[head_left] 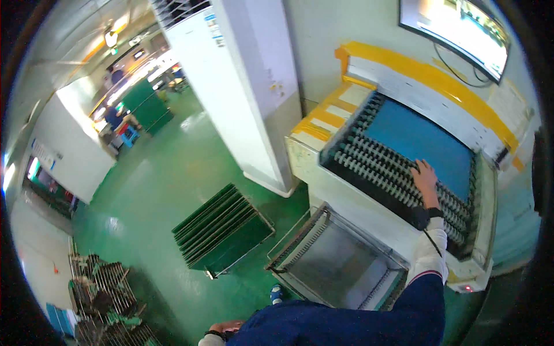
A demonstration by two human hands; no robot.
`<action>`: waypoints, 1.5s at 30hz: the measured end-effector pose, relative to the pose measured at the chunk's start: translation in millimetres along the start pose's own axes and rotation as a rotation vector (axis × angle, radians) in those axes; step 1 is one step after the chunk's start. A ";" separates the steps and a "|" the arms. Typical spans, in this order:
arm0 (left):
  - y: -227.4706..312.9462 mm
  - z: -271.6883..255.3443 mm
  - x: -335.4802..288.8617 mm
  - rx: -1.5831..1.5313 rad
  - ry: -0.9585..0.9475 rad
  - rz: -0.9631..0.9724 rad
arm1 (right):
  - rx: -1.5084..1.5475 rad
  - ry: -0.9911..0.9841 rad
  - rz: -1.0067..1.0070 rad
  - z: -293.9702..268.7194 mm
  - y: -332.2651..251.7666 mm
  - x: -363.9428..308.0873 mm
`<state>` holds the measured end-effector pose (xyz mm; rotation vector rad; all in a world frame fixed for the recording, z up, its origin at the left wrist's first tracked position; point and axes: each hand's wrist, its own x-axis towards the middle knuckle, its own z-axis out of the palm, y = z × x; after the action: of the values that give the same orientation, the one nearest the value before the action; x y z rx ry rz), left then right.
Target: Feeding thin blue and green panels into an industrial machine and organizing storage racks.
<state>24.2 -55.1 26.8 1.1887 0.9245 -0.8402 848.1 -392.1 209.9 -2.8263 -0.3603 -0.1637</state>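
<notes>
My right hand (425,180) reaches out over a machine bed of dark rollers (375,157) with its fingers spread. Its fingertips are at the near edge of a flat blue panel (418,135), which lies on the rollers at the far side. Whether they touch the panel or the rollers I cannot tell. A dark band with a cord circles that wrist. Low in the picture, beside my body, is my left hand (229,326). Its fingers are mostly hidden, and nothing shows in it.
A metal rack with ridged sides (340,271) stands between me and the machine. Left of it, a green rack (222,230) of upright panels sits on the floor. More racks (104,294) are at lower left. A white pillar (248,98) rises beside the machine; a screen (459,32) hangs above.
</notes>
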 end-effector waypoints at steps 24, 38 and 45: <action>-5.4 -14.2 18.6 -0.465 -0.138 0.002 | 0.446 0.016 -0.478 -6.1 -89.9 -175.3; -3.7 -48.1 33.3 -0.115 -0.159 -0.078 | 0.734 -1.048 -0.155 57.7 -123.1 -405.0; -1.4 -67.9 29.2 -0.079 -0.203 -0.060 | 0.527 -0.950 -0.190 51.2 -131.5 -439.4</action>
<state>24.8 9.7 -8.7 0.9914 0.8222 -0.9458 394.8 -355.4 131.6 -2.1529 -0.7242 1.0914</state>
